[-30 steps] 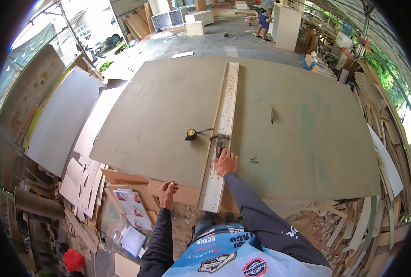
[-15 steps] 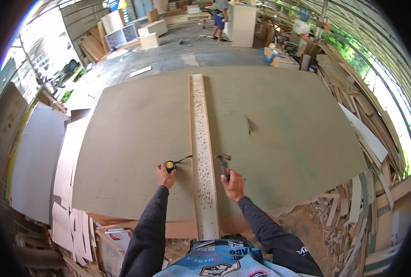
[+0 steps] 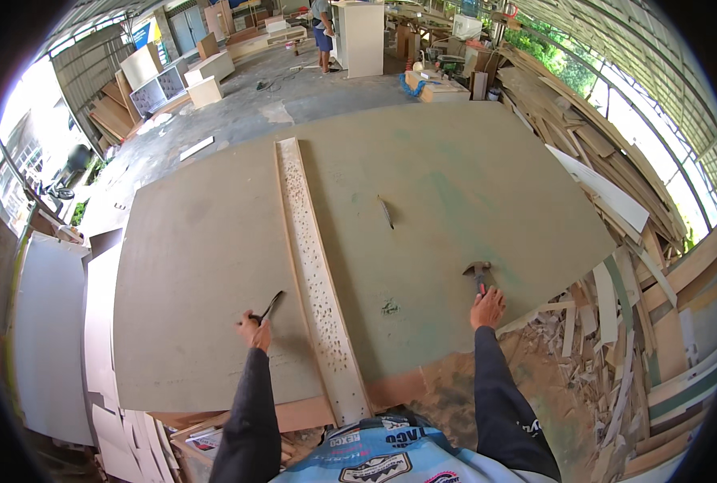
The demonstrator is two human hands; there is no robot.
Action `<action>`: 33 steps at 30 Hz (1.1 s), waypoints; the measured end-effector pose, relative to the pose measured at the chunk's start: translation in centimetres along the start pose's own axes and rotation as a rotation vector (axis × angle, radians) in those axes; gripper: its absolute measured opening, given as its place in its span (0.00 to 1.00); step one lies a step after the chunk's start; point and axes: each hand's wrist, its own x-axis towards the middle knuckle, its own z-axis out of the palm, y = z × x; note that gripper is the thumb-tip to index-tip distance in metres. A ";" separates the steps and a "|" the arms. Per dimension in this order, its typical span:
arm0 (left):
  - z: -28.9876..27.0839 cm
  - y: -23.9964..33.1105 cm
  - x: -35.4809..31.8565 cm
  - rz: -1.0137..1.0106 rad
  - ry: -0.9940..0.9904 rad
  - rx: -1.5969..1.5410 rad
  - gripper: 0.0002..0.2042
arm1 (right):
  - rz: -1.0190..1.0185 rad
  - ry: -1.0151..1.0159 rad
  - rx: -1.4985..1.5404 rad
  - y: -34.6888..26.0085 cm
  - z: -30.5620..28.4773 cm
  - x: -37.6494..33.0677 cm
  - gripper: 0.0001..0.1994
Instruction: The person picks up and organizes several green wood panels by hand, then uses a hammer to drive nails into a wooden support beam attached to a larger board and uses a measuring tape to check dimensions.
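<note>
My right hand (image 3: pixel 487 308) is closed around the handle of a claw hammer (image 3: pixel 480 274), over the right part of the big board tabletop (image 3: pixel 447 185). To the left, my left hand (image 3: pixel 254 331) grips a tape measure; a black strap (image 3: pixel 273 306) sticks out from it, while its case is mostly hidden by the fingers. Between my hands a long pale wooden strip (image 3: pixel 311 270) covered in small dark spots or holes runs from the near edge toward the far edge. A thin pencil-like thing (image 3: pixel 386 212) lies right of the strip.
Stacked boards and offcuts (image 3: pixel 616 161) line the right side, with scrap wood (image 3: pixel 568 346) near the table's right corner. White panels (image 3: pixel 49 330) lean at the left. A person (image 3: pixel 323 36) stands far off beside a pale cabinet (image 3: pixel 360 40).
My right hand has carried the hammer right, away from the strip. My left hand has moved left and turned with the tape measure, hiding its yellow face. The view has shifted to the right.
</note>
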 end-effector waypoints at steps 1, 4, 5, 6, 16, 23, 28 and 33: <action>-0.9 -1.2 -0.7 -0.046 0.111 -0.089 0.17 | -0.013 0.091 0.035 -0.2 -0.4 -0.4 0.16; -6.5 -5.3 -5.1 -0.220 0.116 -0.688 0.08 | -0.173 0.101 0.312 -0.4 -2.4 -3.5 0.13; -8.5 -7.6 -7.3 -0.257 0.193 -0.729 0.08 | -0.256 0.055 0.439 -0.6 -3.1 -5.6 0.12; -10.5 -9.5 -10.1 -0.364 0.145 -0.740 0.10 | -0.225 -0.118 0.536 -0.3 -4.1 -8.1 0.10; -9.9 -8.8 -30.6 -0.329 0.029 -0.157 0.30 | 0.099 -1.111 1.073 -1.5 -3.4 -18.9 0.15; -7.3 -7.1 -31.8 -0.361 -0.025 -0.053 0.42 | 0.041 -1.108 1.084 -1.8 -3.1 -17.5 0.17; -4.2 -15.7 -31.0 -0.329 -0.159 -0.093 0.33 | -0.189 -1.122 1.305 -4.5 -11.7 -14.5 0.14; -6.1 -8.9 -31.7 -0.455 -0.244 -0.679 0.30 | -0.474 -1.131 1.436 -8.0 -17.7 -12.9 0.12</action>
